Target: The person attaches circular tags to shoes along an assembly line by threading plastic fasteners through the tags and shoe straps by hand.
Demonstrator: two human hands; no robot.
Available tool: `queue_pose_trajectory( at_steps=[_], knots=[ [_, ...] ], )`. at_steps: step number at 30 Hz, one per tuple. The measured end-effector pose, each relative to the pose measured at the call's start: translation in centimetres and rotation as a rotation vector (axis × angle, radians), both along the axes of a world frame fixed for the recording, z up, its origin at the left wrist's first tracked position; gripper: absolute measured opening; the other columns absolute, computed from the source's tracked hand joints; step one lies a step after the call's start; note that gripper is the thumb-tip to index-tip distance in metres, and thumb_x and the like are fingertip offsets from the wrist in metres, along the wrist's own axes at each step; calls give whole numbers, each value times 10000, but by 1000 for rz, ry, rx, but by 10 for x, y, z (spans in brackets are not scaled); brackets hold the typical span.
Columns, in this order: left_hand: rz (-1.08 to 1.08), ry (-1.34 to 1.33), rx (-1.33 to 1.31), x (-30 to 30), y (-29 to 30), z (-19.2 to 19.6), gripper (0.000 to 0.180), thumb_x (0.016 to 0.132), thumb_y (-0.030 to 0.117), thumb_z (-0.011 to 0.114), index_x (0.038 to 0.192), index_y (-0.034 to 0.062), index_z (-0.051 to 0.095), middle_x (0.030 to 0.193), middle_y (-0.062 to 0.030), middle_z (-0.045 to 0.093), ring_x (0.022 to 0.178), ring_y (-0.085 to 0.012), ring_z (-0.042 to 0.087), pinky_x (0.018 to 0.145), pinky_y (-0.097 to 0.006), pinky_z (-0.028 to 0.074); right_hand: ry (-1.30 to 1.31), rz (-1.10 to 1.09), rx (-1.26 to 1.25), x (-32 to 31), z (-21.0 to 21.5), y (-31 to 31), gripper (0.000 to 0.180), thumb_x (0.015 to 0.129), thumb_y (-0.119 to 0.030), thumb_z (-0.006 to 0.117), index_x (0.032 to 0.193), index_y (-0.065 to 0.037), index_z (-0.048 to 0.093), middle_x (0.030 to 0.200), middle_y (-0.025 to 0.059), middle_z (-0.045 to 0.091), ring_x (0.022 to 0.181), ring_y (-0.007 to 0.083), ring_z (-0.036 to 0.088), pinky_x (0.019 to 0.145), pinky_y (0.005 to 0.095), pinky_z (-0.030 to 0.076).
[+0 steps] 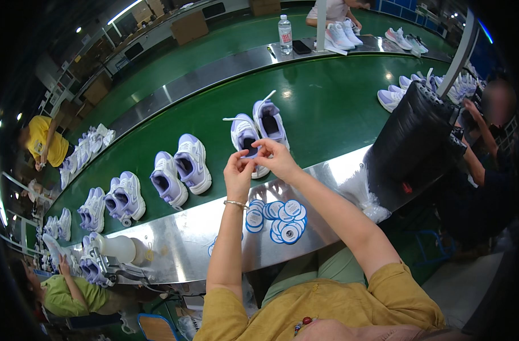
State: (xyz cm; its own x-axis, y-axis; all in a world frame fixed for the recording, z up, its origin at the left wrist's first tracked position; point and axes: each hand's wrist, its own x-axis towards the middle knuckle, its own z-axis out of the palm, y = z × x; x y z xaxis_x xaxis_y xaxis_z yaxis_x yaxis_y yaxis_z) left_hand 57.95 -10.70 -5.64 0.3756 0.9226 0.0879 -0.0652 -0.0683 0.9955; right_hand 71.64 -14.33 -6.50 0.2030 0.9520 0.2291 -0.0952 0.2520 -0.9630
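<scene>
My left hand [238, 170] and my right hand [277, 161] meet in front of a pair of white and lilac sneakers on the green belt. Both hands are closed in a pinch, fingertips nearly touching. Whatever lies between them is too small to make out. Behind my fingers, the left sneaker [243, 129] and the right sneaker [270, 120] point toward me, partly hidden by my hands. White lace ends stick up from them. Below my wrists, several round blue-rimmed tags [291, 232] lie in overlapping piles on the metal ledge.
More lilac sneakers [192, 165] stand in pairs leftward along the green conveyor belt [327, 108]. A bundle of thin clear strands [364, 196] lies right, beside a large black wrapped object [410, 133]. A bottle [285, 35] stands across the belt. Co-workers are on both sides.
</scene>
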Motion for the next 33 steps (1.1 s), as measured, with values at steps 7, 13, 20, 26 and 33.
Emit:
queue_pose_trajectory(
  at_steps=[7, 13, 20, 26, 33],
  knots=[
    [3, 45, 4, -1, 6, -3, 284, 791, 12, 619, 1061, -7, 533, 735, -27, 606, 606, -64, 532, 529, -172, 397, -42, 75, -31, 7, 2, 1, 269, 756, -12, 607, 1023, -4, 576, 719, -14, 525, 670, 69, 482, 649, 215, 412],
    [-34, 42, -49, -6, 7, -3, 291, 788, -1, 608, 1067, -12, 524, 730, -33, 612, 610, -76, 543, 528, -177, 404, -299, 107, -32, 5, 6, 6, 225, 764, -17, 580, 988, -10, 592, 723, -5, 534, 661, 65, 478, 627, 224, 417],
    [183, 32, -67, -18, 8, -18, 252, 850, 96, 584, 1076, 1, 525, 869, -76, 640, 691, -107, 586, 532, -203, 432, -677, -269, 243, -13, -6, 15, 177, 800, -126, 538, 924, -12, 592, 861, 171, 594, 810, 340, 571, 715, 439, 451],
    [332, 146, -170, -27, 9, -36, 294, 872, 244, 590, 1054, 20, 534, 997, -94, 605, 835, -141, 585, 634, -246, 473, -925, -237, 54, -24, -23, 19, 91, 792, -95, 533, 793, -4, 537, 804, 158, 562, 810, 344, 554, 722, 425, 443],
    [235, 10, -155, -8, -23, -7, 640, 772, 174, 697, 1265, -1, 329, 930, -111, 558, 796, -134, 535, 658, -233, 434, -683, -221, 359, -28, 20, -79, 141, 762, -39, 570, 891, 19, 560, 827, 164, 569, 772, 339, 549, 714, 409, 448]
  ],
)
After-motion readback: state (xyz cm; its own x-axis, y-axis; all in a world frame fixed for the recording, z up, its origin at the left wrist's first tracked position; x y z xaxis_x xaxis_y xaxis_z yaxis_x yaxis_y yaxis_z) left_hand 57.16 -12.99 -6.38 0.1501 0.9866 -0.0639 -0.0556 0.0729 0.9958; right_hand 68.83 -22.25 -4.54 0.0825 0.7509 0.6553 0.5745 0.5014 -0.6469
